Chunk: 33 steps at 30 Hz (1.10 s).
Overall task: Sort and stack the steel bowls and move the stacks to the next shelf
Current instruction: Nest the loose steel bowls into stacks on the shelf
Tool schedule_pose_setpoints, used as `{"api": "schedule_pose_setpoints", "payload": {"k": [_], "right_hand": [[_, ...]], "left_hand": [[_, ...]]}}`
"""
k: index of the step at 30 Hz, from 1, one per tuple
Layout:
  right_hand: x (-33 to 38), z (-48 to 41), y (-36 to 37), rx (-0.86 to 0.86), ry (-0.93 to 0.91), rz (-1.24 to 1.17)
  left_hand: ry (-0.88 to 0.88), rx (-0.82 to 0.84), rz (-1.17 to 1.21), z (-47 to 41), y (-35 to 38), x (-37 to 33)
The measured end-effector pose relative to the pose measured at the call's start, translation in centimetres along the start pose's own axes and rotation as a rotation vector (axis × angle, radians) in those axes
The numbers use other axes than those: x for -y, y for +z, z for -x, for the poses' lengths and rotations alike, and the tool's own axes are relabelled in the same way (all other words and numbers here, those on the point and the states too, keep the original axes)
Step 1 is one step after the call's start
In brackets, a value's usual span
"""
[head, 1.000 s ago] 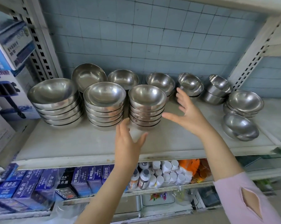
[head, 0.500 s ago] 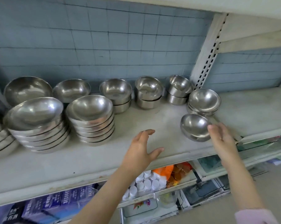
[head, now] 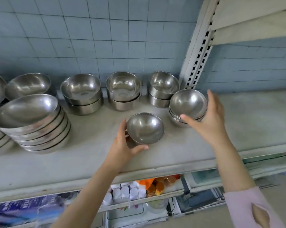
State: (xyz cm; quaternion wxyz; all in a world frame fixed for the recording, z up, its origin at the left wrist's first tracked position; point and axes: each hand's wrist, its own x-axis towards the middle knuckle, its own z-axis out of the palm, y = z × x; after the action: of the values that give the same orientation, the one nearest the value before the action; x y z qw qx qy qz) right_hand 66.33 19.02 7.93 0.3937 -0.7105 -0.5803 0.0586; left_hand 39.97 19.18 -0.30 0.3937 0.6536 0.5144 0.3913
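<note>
My left hand (head: 125, 148) grips a single small steel bowl (head: 145, 128) from its left and underside, tilted just above the shelf (head: 96, 158). My right hand (head: 209, 122) wraps around a short stack of small steel bowls (head: 188, 106) by the upright post, thumb in front and fingers behind. Along the tiled back wall stand three pairs of deeper bowls (head: 81, 92) (head: 124, 90) (head: 163, 88). A tall stack of wide shallow bowls (head: 32, 120) fills the left.
A slotted white upright (head: 198, 51) divides this shelf from the neighbouring shelf (head: 257, 116) on the right. More bowls (head: 28, 85) sit at the far left. Below are white bottles (head: 125, 191), orange-capped jars and blue boxes.
My view swung right. My left hand moved forward and took hold of the single small bowl. My right hand rose from that bowl and closed around the small stack by the post.
</note>
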Motion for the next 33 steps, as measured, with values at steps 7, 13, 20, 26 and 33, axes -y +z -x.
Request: {"api": "schedule_pose_setpoints", "payload": {"k": [7,13,20,26,33], "right_hand": [[-2.3,-4.0,0.6,0.197,-0.008,0.135],[-2.4,-3.9,0.7,0.202,-0.071,0.130],[-1.4,-3.7,-0.3,0.154,-0.089,-0.044],[3.8,-1.0,0.4,0.412,-0.044,-0.327],[4.5,1.3,4.7,0.710,-0.094,-0.282]], "left_hand": [[-0.011,-0.078,-0.041,-0.2,0.0,-0.2],[0.020,-0.126,-0.102,-0.3,0.0,-0.3],[-0.003,-0.094,-0.069,-0.2,0.0,-0.2],[-0.005,-0.090,-0.070,0.1,-0.1,-0.3],[-0.033,-0.082,-0.085,-0.3,-0.1,0.2]]}}
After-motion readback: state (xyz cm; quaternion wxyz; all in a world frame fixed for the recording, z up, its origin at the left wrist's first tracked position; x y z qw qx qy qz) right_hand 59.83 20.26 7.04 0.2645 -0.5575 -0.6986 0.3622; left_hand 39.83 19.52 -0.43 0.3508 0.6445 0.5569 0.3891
